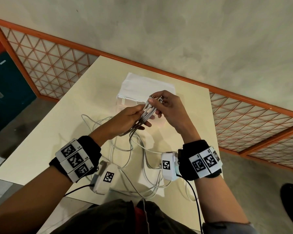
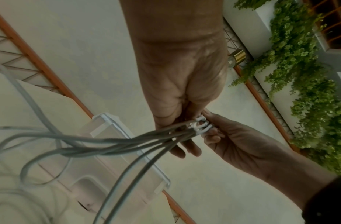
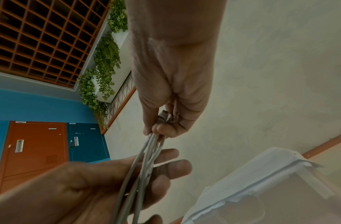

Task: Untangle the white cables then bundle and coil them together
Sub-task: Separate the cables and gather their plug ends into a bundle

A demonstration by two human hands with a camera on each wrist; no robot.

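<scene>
Several white cables [image 1: 143, 149] lie in loose, crossing loops on the cream table [image 1: 61, 132]. Their plug ends [image 1: 153, 99] are gathered side by side and held above the table. My right hand [image 1: 155, 103] pinches those plug ends [image 3: 165, 116] between thumb and fingers. Just below, my left hand [image 1: 143, 119] holds the gathered strands, thumb on top and fingers stretched underneath. In the left wrist view the cables [image 2: 108, 144] fan out from the grip toward the table. The right wrist view shows the strands [image 3: 139, 174] running across my left palm [image 3: 108, 181].
A clear plastic box [image 1: 125, 102] with a white cloth [image 1: 147, 85] over it sits on the table just beyond my hands. An orange lattice railing [image 1: 49, 65] borders the table's far side. Blue lockers [image 1: 7, 92] stand at the left.
</scene>
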